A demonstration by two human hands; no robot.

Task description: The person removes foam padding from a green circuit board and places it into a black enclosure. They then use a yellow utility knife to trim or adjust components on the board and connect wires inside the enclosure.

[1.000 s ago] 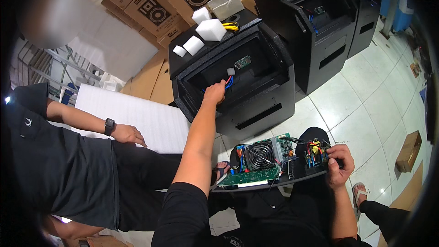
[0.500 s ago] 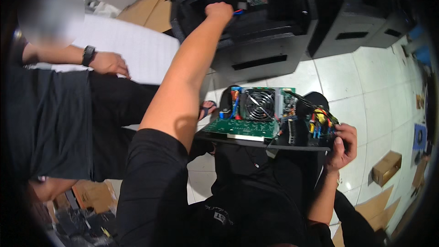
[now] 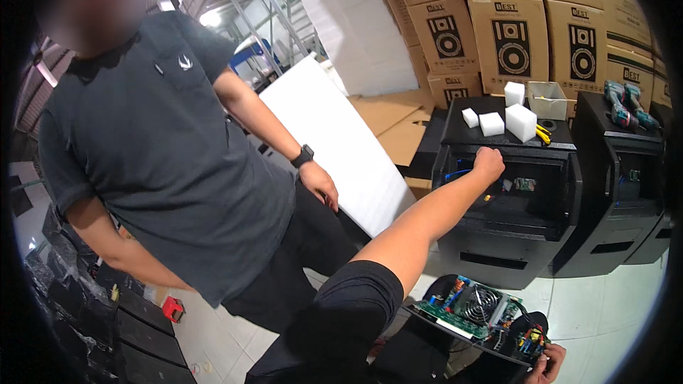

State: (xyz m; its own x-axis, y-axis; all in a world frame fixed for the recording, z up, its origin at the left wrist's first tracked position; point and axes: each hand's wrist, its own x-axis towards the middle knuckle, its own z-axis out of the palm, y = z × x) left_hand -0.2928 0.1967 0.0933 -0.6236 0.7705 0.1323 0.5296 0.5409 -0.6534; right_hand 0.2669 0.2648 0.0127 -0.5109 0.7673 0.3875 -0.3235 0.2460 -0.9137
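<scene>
Right of centre, the black speaker cabinet (image 3: 509, 227) stands open-backed; left hand (image 3: 489, 163) curls shut at its wiring. Lower right, right hand (image 3: 546, 364) clamps the amplifier board (image 3: 478, 314): stiff, fragile, probably best gripped by its plate edges.

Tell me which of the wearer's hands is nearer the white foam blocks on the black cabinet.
Left. The left hand reaches into the cabinet opening just below the foam blocks; the right hand is far lower, gripping the circuit board assembly.
</scene>
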